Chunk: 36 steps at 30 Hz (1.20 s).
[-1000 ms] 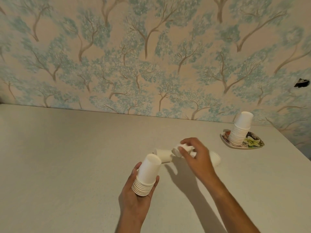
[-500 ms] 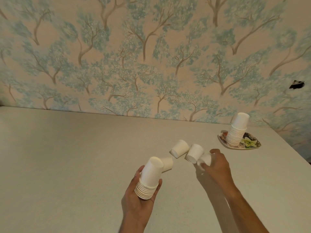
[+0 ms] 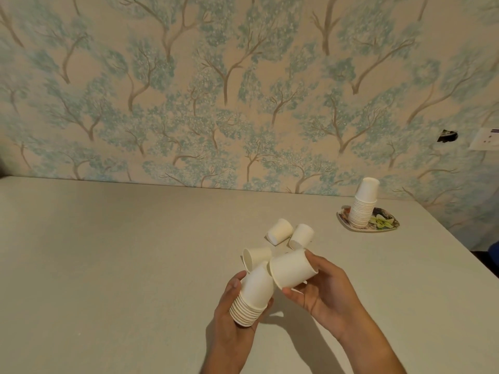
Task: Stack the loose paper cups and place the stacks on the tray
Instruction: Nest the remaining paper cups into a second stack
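Pale grey surface bare across its left half, backed by tree-patterned wallpaper. Left hand low in the middle, grip wrapped around a held stack of nested paper cups, upside down and tilted, closed bases pointing up and away, rolled rims fanned out near the palm. Count of cups in it hard to make out; only the rims show. Just behind it, one loose cup lying on its side, open mouth facing left, partly hidden by the stack and by the single cup. That single cup pinched in the right hand, grip clamped on its wall with thumb below and fingers behind, its base tipped left, touching the top of the held stack. Farther back, two more loose cups on their sides: left fallen cup and right fallen cup, just beside each other, interiors not visible. Well apart at far right, a flower-printed tray carrying a finished stack, upside down, leaning slightly; tray pattern partly covered by it. On the wall beyond, a dark hole and a white socket plate, cut off by the frame edge. Both forearms cut off at the bottom edge.
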Motion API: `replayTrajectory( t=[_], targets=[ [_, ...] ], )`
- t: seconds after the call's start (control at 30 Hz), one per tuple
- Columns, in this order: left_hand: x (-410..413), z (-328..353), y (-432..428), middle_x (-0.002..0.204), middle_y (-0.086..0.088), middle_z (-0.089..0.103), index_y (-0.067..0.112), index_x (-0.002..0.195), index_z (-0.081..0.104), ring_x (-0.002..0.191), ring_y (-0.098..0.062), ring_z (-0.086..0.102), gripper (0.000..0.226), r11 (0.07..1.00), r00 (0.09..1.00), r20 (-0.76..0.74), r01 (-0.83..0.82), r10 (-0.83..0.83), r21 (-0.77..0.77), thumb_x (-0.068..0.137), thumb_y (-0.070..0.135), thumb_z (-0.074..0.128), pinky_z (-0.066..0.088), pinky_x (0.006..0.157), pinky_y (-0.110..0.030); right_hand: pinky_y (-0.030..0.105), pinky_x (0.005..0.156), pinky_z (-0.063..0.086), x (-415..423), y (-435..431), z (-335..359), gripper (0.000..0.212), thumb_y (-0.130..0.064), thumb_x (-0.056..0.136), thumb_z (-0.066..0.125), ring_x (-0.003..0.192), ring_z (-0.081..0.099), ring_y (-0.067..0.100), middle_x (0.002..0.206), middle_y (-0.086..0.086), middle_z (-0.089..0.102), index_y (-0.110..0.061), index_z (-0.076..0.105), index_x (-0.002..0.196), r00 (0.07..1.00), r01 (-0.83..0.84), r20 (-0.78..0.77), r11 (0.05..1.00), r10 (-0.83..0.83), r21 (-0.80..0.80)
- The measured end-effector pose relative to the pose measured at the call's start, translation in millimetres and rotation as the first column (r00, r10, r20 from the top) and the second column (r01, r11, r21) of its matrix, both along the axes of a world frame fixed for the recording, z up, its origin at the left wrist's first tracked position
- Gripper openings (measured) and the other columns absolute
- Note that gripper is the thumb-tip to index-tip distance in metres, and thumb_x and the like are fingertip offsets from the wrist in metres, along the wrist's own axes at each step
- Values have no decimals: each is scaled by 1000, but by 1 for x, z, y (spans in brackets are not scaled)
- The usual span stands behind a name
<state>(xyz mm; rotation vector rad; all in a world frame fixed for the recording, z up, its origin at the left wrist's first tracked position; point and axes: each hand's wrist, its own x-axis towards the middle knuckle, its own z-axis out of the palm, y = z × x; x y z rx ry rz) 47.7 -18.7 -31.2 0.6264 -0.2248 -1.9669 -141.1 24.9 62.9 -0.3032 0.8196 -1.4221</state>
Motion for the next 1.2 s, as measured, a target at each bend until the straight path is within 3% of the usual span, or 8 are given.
replayTrajectory(
  t=[0.23, 0.37, 0.43, 0.53, 0.63, 0.77, 0.97, 1.2],
  targets=[
    [9, 1, 32, 130, -30, 74, 5, 133, 68, 101, -47, 79, 48, 988, 982, 167, 108, -89, -111, 88, 13, 84, 69, 79, -59, 43, 57, 66, 26, 29, -7, 41, -23, 95, 73, 97, 74, 34, 122, 24, 72, 4, 74, 126, 982, -47, -181, 997, 56, 53],
    [15, -10, 41, 138, -31, 71, 7, 142, 64, 106, -47, 77, 55, 989, 972, 222, 108, -83, -99, 92, 26, 77, 67, 81, -53, 39, 59, 62, 46, 37, -12, 24, -26, 104, 65, 108, 72, 27, 119, 15, 76, -11, 83, 111, 870, -65, -487, 997, 74, 35],
    [21, -13, 46, 136, -28, 74, 8, 145, 63, 113, -50, 77, 71, 988, 975, 203, 115, -93, -101, 85, 28, 94, 69, 85, -57, 35, 57, 57, 52, 38, -11, 17, -26, 104, 68, 106, 71, 23, 115, 9, 77, -17, 82, 102, 776, -48, -630, 999, 39, 3],
    [31, -18, 52, 135, -28, 75, 9, 137, 72, 111, -54, 78, 103, 993, 993, 79, 97, -92, -62, 45, 29, 114, 69, 81, -60, 33, 58, 56, 53, 31, -6, 12, -31, 102, 74, 97, 71, 16, 108, -1, 76, -20, 81, 100, 689, -57, -724, 996, -10, -68],
    [41, -20, 53, 139, -26, 75, 10, 130, 80, 110, -54, 78, 90, 997, 997, -22, 75, -76, -22, 48, 22, 113, 68, 81, -60, 37, 61, 59, 43, 10, -2, 22, -35, 106, 69, 102, 71, 21, 114, 5, 77, -16, 79, 104, 664, 4, -745, 997, -63, -81],
    [48, -29, 47, 146, -24, 72, 9, 125, 84, 110, -50, 80, 42, 1000, 993, -118, 4, -1, 25, 88, 26, 75, 68, 80, -61, 32, 65, 60, 18, -27, -11, 10, -23, 102, 75, 91, 66, 18, 122, 6, 68, -19, 74, 110, 398, 7, -913, 996, -87, -92],
    [53, -39, 37, 159, -27, 61, 7, 153, 61, 128, -51, 67, 69, 985, 978, -177, -82, 109, 154, 90, 34, 69, 69, 75, -58, 21, 71, 43, -12, -82, -29, 36, -16, 87, 89, 84, 54, 9, 119, 1, 56, -28, 65, 110, 35, -82, -998, 995, -51, -54],
    [53, -42, 16, 157, -27, 63, 8, 158, 58, 124, -50, 67, 75, 981, 965, -216, -117, 149, 153, 90, 40, 69, 69, 72, -55, 38, 86, 55, -10, -132, -37, 67, -24, 86, 88, 110, 61, 18, 135, -6, 52, -33, 53, 142, -268, -223, -961, 975, -68, -7]
  ],
)
